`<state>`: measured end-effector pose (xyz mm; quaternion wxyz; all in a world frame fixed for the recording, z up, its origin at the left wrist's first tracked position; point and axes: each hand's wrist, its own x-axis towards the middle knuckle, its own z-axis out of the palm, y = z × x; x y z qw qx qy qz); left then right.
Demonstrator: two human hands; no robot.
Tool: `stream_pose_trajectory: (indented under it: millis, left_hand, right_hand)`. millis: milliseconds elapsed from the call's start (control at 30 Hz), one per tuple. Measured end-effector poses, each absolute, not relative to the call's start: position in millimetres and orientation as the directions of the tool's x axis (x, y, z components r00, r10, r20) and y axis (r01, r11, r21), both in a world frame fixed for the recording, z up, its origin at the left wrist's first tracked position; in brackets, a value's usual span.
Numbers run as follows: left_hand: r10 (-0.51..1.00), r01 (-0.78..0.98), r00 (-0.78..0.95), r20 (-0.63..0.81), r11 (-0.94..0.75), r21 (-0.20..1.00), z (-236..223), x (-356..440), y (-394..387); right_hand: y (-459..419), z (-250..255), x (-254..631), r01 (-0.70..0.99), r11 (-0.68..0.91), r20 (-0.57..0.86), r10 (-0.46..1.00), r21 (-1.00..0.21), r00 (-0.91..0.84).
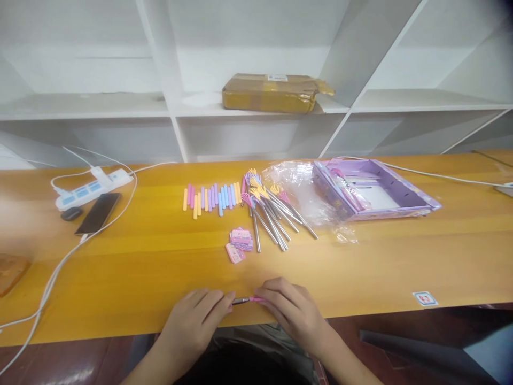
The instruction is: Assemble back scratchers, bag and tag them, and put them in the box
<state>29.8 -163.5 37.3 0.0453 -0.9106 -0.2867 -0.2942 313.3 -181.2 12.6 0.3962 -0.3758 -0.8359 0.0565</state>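
While my left fingers [216, 306] and right fingers [277, 293] pinch one rod [241, 301], other rods [276, 221], sticks [212, 195] and cards [240, 238] lie untouched.

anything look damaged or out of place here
Yes: the brown, tape-wrapped cardboard box on the white shelf has a ragged yellowish-brown flap jutting from its right end, as if torn or peeled loose.
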Motion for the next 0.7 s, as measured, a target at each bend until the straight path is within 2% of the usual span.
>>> stream_pose_trajectory:
  millis: [100,200,333,433,567,633,700]
  left_hand:
    - [0.497,0.543,0.652,0.573,-0.833,0.105,37,30,-163]
    - [0.456,0.542,0.664,0.592,-0.839,0.039,40,28,-159]
    - [0.468,0.605,0.638,0.612,-0.796,-0.020,47,-2,-148]
    - [0.491,0.679,0.600,0.632,-0.730,-0.078,52,-62,-130]
    - [0.481,0.688,0.603,0.636,-0.717,-0.109,58,-153,-101]
    - [0.510,0.681,0.616,0.601,-0.728,-0.081,61,-176,-90]
    - [0.514,0.669,0.627,0.585,-0.741,-0.066,65,-181,-84]
  right_hand:
    - [-184,15,312,0.578,0.740,0.641,0.634,-0.343,-0.432]
    - [-184,17,312,0.606,0.741,0.655,0.615,-0.288,-0.440]
    - [-182,26,335,0.653,0.694,0.699,0.628,-0.304,-0.341]
    - [-178,33,387,0.733,0.613,0.709,0.655,-0.296,-0.261]
    - [-170,29,481,0.868,0.471,0.815,0.558,-0.156,-0.156]
    - [-166,24,516,0.901,0.430,0.834,0.514,-0.050,-0.199]
    - [-162,21,536,0.928,0.372,0.838,0.506,0.000,-0.203]
